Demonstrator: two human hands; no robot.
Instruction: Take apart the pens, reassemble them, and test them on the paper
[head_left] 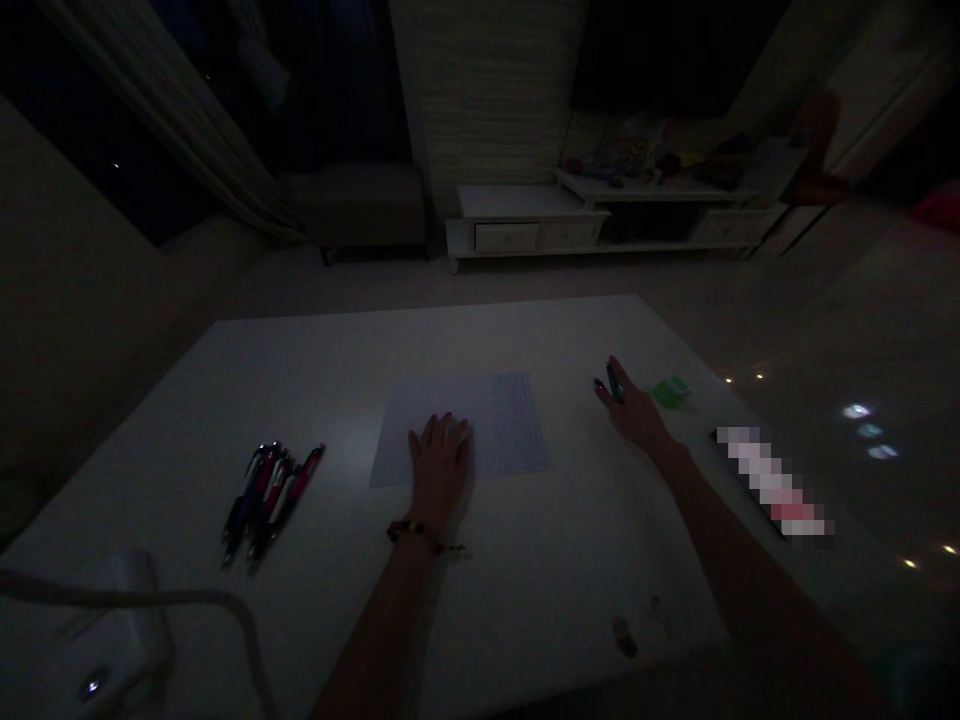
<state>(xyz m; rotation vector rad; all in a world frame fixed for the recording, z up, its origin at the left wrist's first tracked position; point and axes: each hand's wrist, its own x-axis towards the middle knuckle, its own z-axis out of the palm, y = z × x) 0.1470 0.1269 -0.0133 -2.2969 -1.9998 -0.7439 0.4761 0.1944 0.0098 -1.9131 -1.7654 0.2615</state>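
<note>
My left hand (438, 470) lies flat, fingers stretched, on a sheet of paper (457, 395). Dense rows of small writing cover the paper's right part, while its left part looks blank. To the right of the sheet, my right hand (636, 412) has a dark pen (614, 382) between its fingers; only a short piece of it shows, and the dim light blurs its details. Just beyond that hand sits a small green and white object (670, 391), its kind unclear. A beaded bracelet (417, 531) circles my left wrist.
Several pens (271, 497) lie bunched left on the white table (322, 370). A phone-like slab (772, 485), its screen pixelated, rests near the right edge. A cable (187, 598) and white device (127, 625) occupy the front left. A small brownish object (624, 636) lies near the front edge.
</note>
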